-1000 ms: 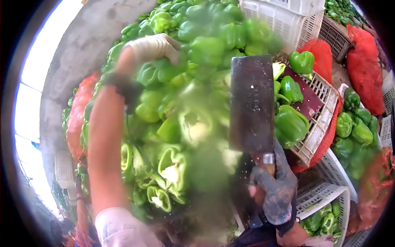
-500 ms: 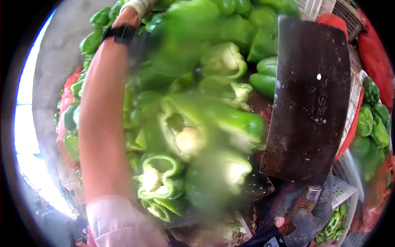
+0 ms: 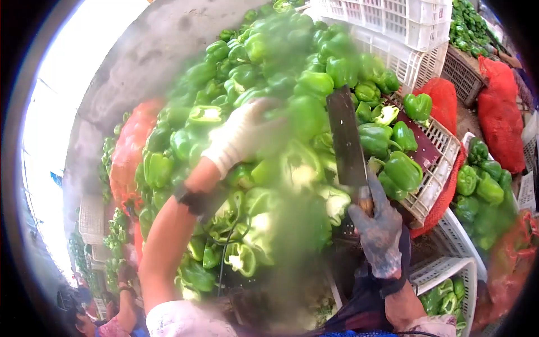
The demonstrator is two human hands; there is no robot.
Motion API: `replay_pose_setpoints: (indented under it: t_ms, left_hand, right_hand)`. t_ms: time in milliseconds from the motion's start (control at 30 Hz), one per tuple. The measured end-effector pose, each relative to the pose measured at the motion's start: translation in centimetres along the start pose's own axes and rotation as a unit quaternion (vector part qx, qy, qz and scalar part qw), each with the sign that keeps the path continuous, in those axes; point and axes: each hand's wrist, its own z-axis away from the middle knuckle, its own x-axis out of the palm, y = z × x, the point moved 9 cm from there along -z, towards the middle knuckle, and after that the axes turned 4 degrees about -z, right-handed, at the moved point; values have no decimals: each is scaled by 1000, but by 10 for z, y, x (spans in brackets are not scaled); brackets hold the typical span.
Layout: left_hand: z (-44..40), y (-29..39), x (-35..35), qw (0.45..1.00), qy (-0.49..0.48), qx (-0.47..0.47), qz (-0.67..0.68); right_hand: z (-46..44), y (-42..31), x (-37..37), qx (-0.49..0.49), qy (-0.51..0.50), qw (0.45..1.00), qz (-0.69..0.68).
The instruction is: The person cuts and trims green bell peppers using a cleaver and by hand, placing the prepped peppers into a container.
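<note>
My left hand (image 3: 244,132), in a white glove, reaches over the big heap of green bell peppers (image 3: 314,84). Its fingers are smeared, so whether they hold a pepper is unclear. In a dirty grey glove, my right hand (image 3: 382,230) is wrapped round the wooden handle of a cleaver (image 3: 347,137). The dark blade points away from me, its broad side mostly turned from view. Cut peppers with pale cores, such as a halved bell pepper (image 3: 303,168), lie between my hands. Right of the blade, whole peppers (image 3: 400,171) sit by a white crate (image 3: 435,182).
White plastic crates (image 3: 387,22) are stacked at the back. Red mesh sacks (image 3: 499,112) stand at right, another sack (image 3: 132,151) at left. Cut pieces fill a crate (image 3: 469,269) at lower right. Another person (image 3: 120,314) is at lower left. Blurry patches hide part of the middle.
The view has pulled back and lifted, showing more of the heap. My left hand has come into full view. The cleaver, earlier broadside and close, has dropped lower and turned more edge-on.
</note>
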Motion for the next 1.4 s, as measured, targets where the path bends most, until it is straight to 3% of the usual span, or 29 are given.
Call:
replay_pose_setpoints:
  t_ms: [100, 133, 200, 267, 300, 400, 533, 600, 633, 667, 700, 800, 833, 867, 933, 967, 1067, 1100, 1167, 1200, 1233, 1267, 1333, 1367, 1400]
  left_hand:
    - [38, 12, -13, 978, 25, 180, -100]
    - [46, -11, -21, 995, 13, 95, -40]
    - [62, -28, -51, 996, 34, 6, -83]
    - [54, -71, -85, 987, 55, -32, -146]
    - [50, -81, -102, 984, 83, -29, -153]
    - [12, -127, -145, 984, 126, -28, -122]
    - [-61, -178, -175, 991, 82, -48, -99]
    - [-83, -193, -180, 985, 80, -83, -129]
    - [-92, -197, -178, 985, 86, -57, -139]
    - [-95, -185, -170, 984, 93, -31, -149]
    - [-95, -179, -156, 995, 68, -42, -67]
    - [-112, -137, -94, 997, -72, 4, -24]
    - [-115, -123, -73, 991, -100, 10, -87]
    - [-116, -108, -67, 983, -3, 75, -165]
    - [-123, -100, -37, 941, -66, -3, -332]
    - [-123, -98, -34, 943, -62, -14, -327]
    - [-124, -93, -38, 959, -28, -46, -278]
    - [-119, -95, -45, 970, -15, -61, -237]
    - [-105, -86, -52, 987, -15, -113, -110]
    - [-90, -69, -51, 993, -14, -106, -53]
    - [-80, -46, -48, 995, 1, -48, -84]
    - [-70, -25, -42, 993, 14, 10, -113]
    - [-59, -14, -17, 998, 11, 23, -64]
    - [-56, 8, -8, 991, -16, 51, -124]
    - [-58, 15, 12, 991, -75, 68, -89]
  right_hand:
    - [-5, -40, 4, -148, 29, 984, 91]
    - [-8, -50, 9, -202, 42, 970, 129]
    - [-18, -56, 21, -260, 53, 935, 235]
    - [-31, -53, 32, -259, 46, 918, 297]
    - [-28, -58, 42, -341, 64, 893, 287]
    - [-35, -35, 57, -244, 62, 935, 251]
    - [-43, -17, 71, -282, 43, 918, 275]
    - [-47, -14, 75, -252, 42, 915, 313]
    - [-52, -12, 77, -240, 44, 916, 318]
    - [-56, -11, 78, -227, 45, 918, 322]
    - [-60, -9, 79, -194, 30, 929, 315]
    - [-72, 14, 76, -132, -7, 921, 367]
    - [-72, 11, 74, -170, 4, 930, 327]
    - [-75, 11, 76, -175, 3, 927, 330]
    - [-81, 4, 77, -188, 0, 921, 342]
    - [-87, 12, 78, -105, -20, 927, 360]
    - [-83, 16, 76, -188, 26, 911, 366]
    - [-85, 28, 74, -102, -5, 936, 336]
    - [-85, 29, 73, -78, -30, 939, 333]
    - [-85, 34, 74, -69, -44, 939, 333]
    - [-81, 31, 73, -150, -12, 940, 306]
    - [-79, 24, 71, -167, -7, 947, 276]
    - [-80, 8, 69, -206, 4, 954, 217]
    - [-83, 8, 69, -188, 9, 961, 203]
    - [-86, 9, 70, -166, 12, 968, 185]
